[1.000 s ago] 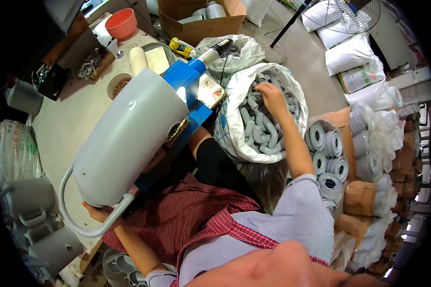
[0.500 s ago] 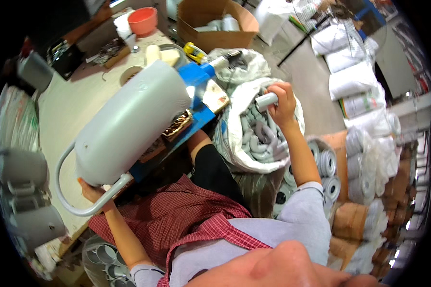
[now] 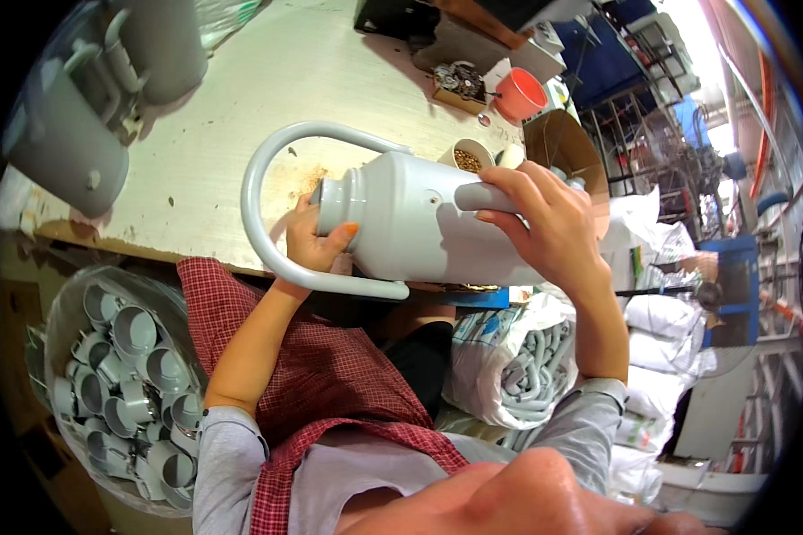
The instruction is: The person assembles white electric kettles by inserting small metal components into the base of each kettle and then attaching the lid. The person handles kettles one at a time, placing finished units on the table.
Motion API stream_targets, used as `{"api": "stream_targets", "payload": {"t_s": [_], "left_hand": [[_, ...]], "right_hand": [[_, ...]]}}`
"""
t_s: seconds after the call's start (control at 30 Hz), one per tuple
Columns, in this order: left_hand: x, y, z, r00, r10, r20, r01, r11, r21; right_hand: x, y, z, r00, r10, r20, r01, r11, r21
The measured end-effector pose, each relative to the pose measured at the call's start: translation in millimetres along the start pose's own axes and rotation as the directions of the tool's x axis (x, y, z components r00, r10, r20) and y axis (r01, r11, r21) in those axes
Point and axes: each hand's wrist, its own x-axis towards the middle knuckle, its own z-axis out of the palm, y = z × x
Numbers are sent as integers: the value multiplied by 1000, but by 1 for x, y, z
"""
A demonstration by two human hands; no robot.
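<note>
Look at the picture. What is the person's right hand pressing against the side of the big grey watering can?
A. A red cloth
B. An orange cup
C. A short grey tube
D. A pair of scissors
C. The right hand grips a short grey tube held against the body of the grey watering can, while the left hand steadies the can near its neck.

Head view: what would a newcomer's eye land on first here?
First the big grey jug lying on its side over the workbench edge, its looped handle pointing left. The left hand clasps its neck, while the right hand presses a short grey tube against its side. Next, the bag of grey cups at lower left and the sack of grey tubes below the right forearm.
</note>
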Motion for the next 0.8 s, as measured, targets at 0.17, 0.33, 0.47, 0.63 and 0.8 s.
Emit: {"api": "stream_targets", "payload": {"t_s": [0.17,0.33,0.47,0.63,0.8], "left_hand": [[1,4,2,999,45,-19,-45,998,35],[2,0,4,996,69,-55,-64,994,84],[3,-2,5,993,105,-54,-98,987,131],[4,-1,5,985,146,-94,-134,983,122],[2,-3,4,993,101,-52,-91,982,165]], "right_hand": [[23,-3,16,983,15,181,-25,998,52],[22,-5,15,981,22,195,-29,999,34],[23,-6,16,976,18,217,-27,999,39],[28,-8,16,956,38,290,-74,991,115],[35,-3,14,947,14,322,-71,984,166]]}}
